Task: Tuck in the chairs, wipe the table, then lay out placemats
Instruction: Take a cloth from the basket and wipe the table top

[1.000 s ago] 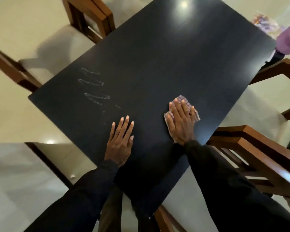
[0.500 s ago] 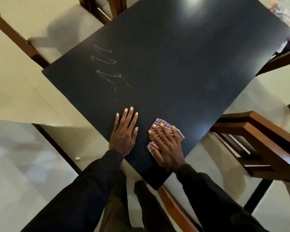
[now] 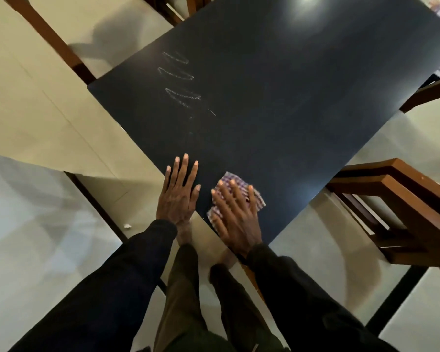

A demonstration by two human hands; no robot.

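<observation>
The black table fills the upper middle of the head view, its near corner pointing at me. White chalky streaks mark its left part. My right hand presses flat, fingers straight, on a purple-and-white checked cloth at the table's near edge. Just left of it, my left hand lies flat on the tabletop with its fingers spread, holding nothing.
A brown wooden chair stands at the right side of the table. More wooden chair frames show at the upper left and at the far right edge. Pale glossy floor tiles surround the table. My legs are below.
My right hand has slid the cloth left and towards me, from the table's right edge to the near corner, close beside my left hand. The left hand stays planted.
</observation>
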